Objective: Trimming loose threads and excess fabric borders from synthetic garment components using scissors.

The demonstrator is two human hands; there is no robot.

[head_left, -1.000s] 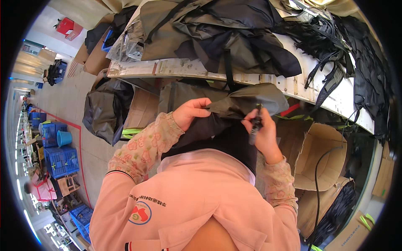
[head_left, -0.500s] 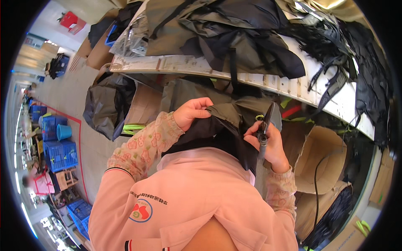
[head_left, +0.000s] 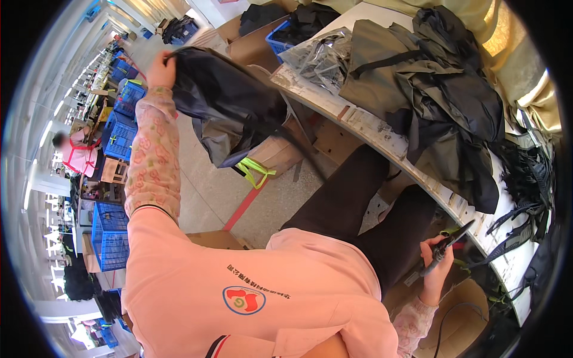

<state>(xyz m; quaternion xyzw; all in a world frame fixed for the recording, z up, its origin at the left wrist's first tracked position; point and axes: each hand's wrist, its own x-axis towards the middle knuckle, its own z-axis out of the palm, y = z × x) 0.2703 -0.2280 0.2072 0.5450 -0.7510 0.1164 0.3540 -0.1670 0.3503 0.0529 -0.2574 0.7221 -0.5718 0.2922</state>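
Dark fabric piece lifted out to my left, snips low at my right.

The black fabric piece (head_left: 230,104) hangs from my left hand (head_left: 161,67), fingers closed on its top edge, above the floor beside the cardboard boxes (head_left: 271,152). My right hand (head_left: 439,265) is closed around the snips (head_left: 444,246) near the worktable edge (head_left: 382,140), under heaped dark garments (head_left: 441,101).

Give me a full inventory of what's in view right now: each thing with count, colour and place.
Black fabric piece: one, black, held up at left.
Small snipping tool: one, dark, in the right hand at the table edge.
Pile of fabric pieces: one, olive and black, on the table.
White worktable: one, across the upper right.
Black straps: a bunch, at the far right of the table.
Blue plastic crates: several, on the floor at left.
Cardboard box: one, brown, under the table.
Left hand: raised, gripping the fabric.
Right hand: low, gripping the tool.
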